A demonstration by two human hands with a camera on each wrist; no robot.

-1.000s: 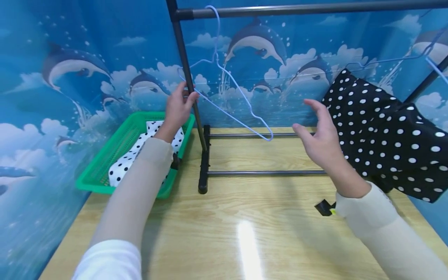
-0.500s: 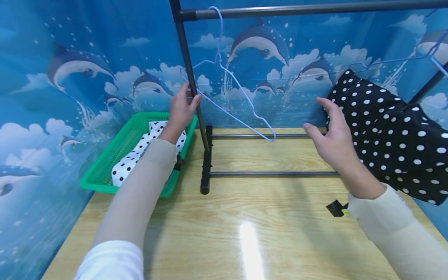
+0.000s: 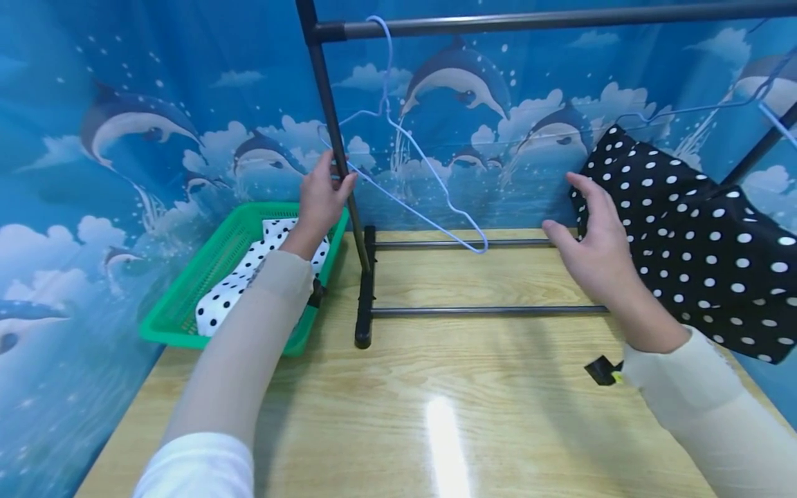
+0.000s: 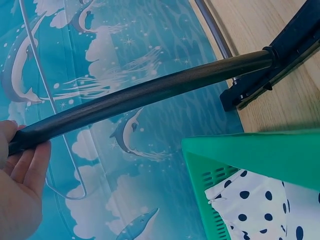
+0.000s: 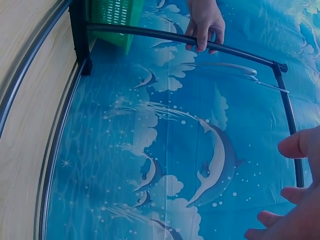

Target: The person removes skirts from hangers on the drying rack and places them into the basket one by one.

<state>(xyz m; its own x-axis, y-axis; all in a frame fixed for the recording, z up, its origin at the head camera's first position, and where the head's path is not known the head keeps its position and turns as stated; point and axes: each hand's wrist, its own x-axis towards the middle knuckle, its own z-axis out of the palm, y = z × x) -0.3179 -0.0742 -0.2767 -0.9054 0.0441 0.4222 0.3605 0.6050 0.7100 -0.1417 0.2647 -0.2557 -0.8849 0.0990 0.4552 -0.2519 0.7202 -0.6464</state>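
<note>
My left hand [image 3: 320, 196] grips the left upright post [image 4: 145, 98] of a dark metal clothes rack, thumb on one side and fingers behind. Just right of that post a light-blue wire hanger [image 3: 432, 169] hangs bare from the top bar [image 3: 548, 19]. My right hand [image 3: 594, 249] is held in the air with its fingers spread and holds nothing. In the head view it lies in front of the left edge of a black cloth item with white dots [image 3: 703, 256], which hangs at the right below another blue hanger [image 3: 691, 109]. Whether they touch cannot be told.
A green plastic basket [image 3: 187, 283] stands left of the rack, with a white black-dotted cloth [image 3: 227, 294] inside. Two low crossbars [image 3: 486, 310] join the rack's feet near the wooden table [image 3: 373, 422]. A dolphin-print curtain [image 3: 249, 90] hangs behind.
My right hand has shifted a little to the right, closer to the black dotted cloth. The left hand stays on the post. The head view has moved slightly.
</note>
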